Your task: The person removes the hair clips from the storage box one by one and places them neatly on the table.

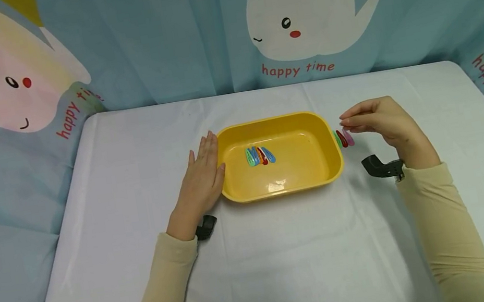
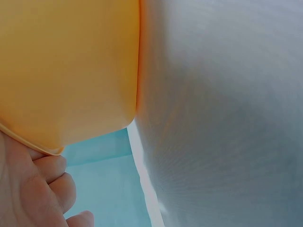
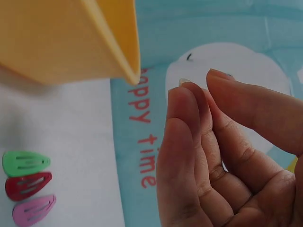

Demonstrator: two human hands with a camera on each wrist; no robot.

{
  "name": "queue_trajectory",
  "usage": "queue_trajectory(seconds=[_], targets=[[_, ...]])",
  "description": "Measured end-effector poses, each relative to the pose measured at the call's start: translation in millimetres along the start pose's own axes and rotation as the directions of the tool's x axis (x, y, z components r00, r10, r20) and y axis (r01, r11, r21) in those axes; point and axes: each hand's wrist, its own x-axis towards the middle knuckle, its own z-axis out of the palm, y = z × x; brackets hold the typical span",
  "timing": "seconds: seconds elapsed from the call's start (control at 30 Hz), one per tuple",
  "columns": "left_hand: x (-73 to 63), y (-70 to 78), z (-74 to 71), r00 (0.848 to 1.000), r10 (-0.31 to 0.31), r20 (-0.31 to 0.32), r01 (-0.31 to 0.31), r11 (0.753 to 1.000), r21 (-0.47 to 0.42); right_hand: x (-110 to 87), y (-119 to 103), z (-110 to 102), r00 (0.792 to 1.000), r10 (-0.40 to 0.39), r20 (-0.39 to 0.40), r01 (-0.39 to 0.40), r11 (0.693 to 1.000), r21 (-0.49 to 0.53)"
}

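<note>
The right hand (image 1: 382, 121) has its grip slightly parted: the thumb stands a little off the bent fingertips in the right wrist view, and nothing can be seen between them. It hovers above the tabletop (image 1: 298, 263), just beyond the right end of a yellow plastic basin (image 1: 305, 162). The left hand (image 1: 200, 176) has its fingers nearly straight along the basin's left end, touching the rim; its grip does not close round anything.

Three snap hair clips lie side by side on the tabletop near the right hand: a green clip (image 3: 26, 163), a red clip (image 3: 28, 187) and a pink clip (image 3: 34, 210). The green one is nearest the basin, whose rim partly hides it from above. A row of coloured snap clips (image 1: 260, 155) rests inside, left of the middle of the basin's floor. The basin's right wall stands between the two groups.

The basin sits about midway between the tabletop's left and right edges, near the far edge. Beyond that edge hangs a blue whale-print curtain (image 1: 167, 36).
</note>
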Motion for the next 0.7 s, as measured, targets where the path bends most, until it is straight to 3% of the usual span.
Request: queue_trajectory(seconds=[0.7], targets=[[1.0, -0.6, 1.6, 1.000, 0.009, -0.021, -0.009, 1.000, -0.011, 3.2, -21, 33, 0.989, -0.070, 0.130, 0.078, 0.996, -0.054]])
